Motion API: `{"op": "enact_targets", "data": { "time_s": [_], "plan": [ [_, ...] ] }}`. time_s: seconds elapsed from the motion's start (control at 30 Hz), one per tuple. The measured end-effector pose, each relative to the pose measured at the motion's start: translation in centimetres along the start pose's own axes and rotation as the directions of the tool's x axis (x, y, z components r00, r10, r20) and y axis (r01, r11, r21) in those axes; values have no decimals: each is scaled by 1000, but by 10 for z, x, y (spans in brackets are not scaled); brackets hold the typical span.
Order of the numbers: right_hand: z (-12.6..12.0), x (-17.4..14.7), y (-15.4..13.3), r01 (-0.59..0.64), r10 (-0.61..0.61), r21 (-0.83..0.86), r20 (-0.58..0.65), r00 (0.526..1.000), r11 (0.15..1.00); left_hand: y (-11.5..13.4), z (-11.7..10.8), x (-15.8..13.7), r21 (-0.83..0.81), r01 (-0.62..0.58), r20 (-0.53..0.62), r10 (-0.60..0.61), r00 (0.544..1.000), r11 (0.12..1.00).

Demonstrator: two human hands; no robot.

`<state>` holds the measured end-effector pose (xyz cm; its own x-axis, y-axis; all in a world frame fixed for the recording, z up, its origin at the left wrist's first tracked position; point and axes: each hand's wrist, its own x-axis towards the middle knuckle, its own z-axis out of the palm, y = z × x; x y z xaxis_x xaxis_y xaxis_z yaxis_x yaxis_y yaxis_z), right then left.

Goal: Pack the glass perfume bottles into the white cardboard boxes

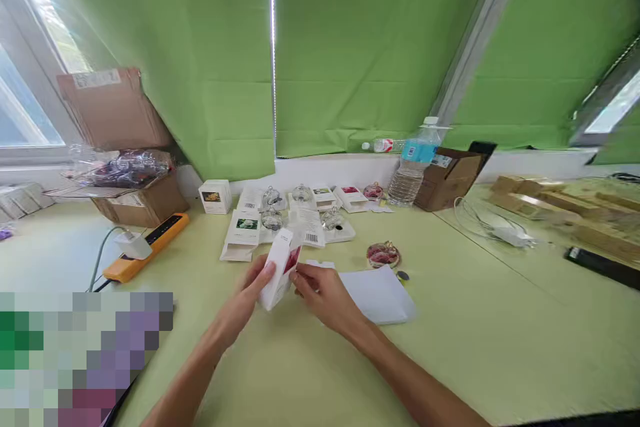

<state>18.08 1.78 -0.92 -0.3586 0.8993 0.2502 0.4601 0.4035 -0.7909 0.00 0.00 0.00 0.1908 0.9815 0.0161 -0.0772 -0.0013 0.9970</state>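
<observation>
At the far left, a cardboard box [130,203] is noted on the tabletop [465,333], with clear plastic wrap [125,167] piled over it. An orange power strip [147,250] is placed just in front, with a white plug adapter [135,245] fitted to it. The area at the lower left is pixelated and cannot be identified.

Further right, a small white box [216,197] printed with a yellow flower is stood upright. Beside it, a flattened printed carton [246,227] is laid near several clear glass ornaments [273,219].

At centre, a white folding carton [276,273] with a red picture panel is held tilted above the tabletop. Its left side is gripped by the left hand [253,285], thumb laid along the face. Its right edge is pinched by the fingertips of the right hand [320,287].

White sheets [377,297] are laid just right of the right hand, partly covered by it. Behind them a red-filled glass ornament [383,255] is set down, with a small dark disc [403,275] beside it. A large water bottle [414,170] is stood farther back, next to an open brown box [445,183]. At the far right, a black bar [603,267] is seen lying near stacked brown cartons [545,203].
</observation>
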Motion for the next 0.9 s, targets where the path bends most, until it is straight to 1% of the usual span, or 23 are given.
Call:
{"op": "enact_targets", "data": {
  "time_s": [0.13,0.23,0.3,0.37,0.43,0.5,0.57,0.63,0.73,0.8,0.9],
  "plan": [
    [1,-3,-4,9,-10,-36,-1,1000,999,6,-1,0,-35,76,-4,-77,997,996],
    [0,-4,-5,21,-23,-71,-15,1000,997,8,-1,1,-132,165,29,-163,986,977],
    [-1,-3,-5,26,-29,-98,-29,999,995,8,-2,2,-194,177,38,-173,984,965],
    [-2,-3,-5,21,-24,-128,-29,999,992,8,-3,3,-194,177,27,-175,984,965],
    [-2,-3,-4,9,-11,-156,-17,1000,988,8,-4,3,-111,160,-34,-165,986,981],
    [-1,-4,-4,10,-9,-183,5,1000,983,10,-7,4,19,116,-118,-113,987,993],
    [0,-5,-5,30,-22,-199,40,999,980,12,-10,4,144,78,-152,-56,987,987],
    [1,-7,-6,59,-44,-201,77,996,978,14,-16,3,213,61,-104,-39,994,975],
    [1,-8,-8,95,-73,-210,110,991,973,18,-26,1,247,90,0,-93,996,965],
    [1,-9,-8,113,-90,-226,111,990,968,20,-33,-2,287,142,5,-149,989,947],
    [1,-9,-7,134,-116,-250,87,989,959,25,-40,-5,342,165,-16,-170,985,925]
  ]
}}
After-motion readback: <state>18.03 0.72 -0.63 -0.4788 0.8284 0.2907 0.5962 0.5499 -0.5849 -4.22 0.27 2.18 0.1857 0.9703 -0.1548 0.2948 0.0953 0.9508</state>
